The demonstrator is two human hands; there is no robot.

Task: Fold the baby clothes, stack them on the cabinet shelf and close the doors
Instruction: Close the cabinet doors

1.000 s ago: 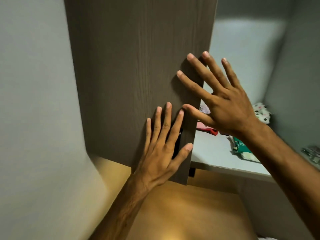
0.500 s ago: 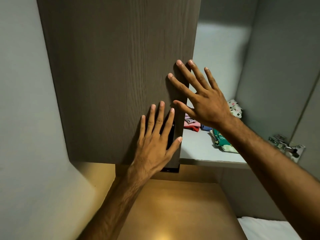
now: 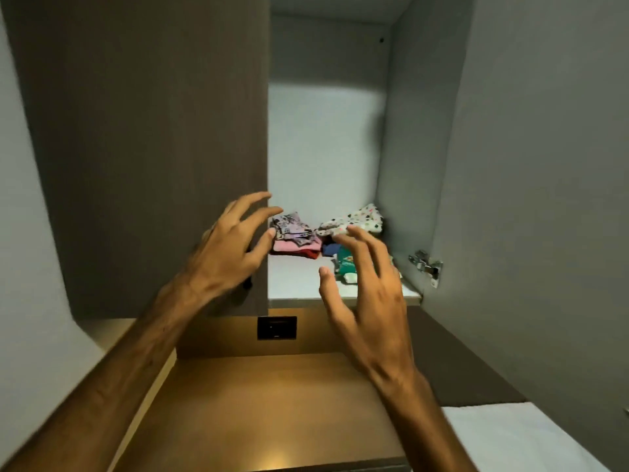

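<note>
Black wall socket plate [image 3: 276, 327] under the cabinet, lit wooden countertop [image 3: 272, 403], white cloth [image 3: 524, 437] at lower right

Left hand [image 3: 231, 252] and right hand [image 3: 369, 298] raised, fingers spread, empty.

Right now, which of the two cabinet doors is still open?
The right door is open, swung out wide on its hinge with the folded clothes exposed. The left door, by the left hand, covers its half.
</note>
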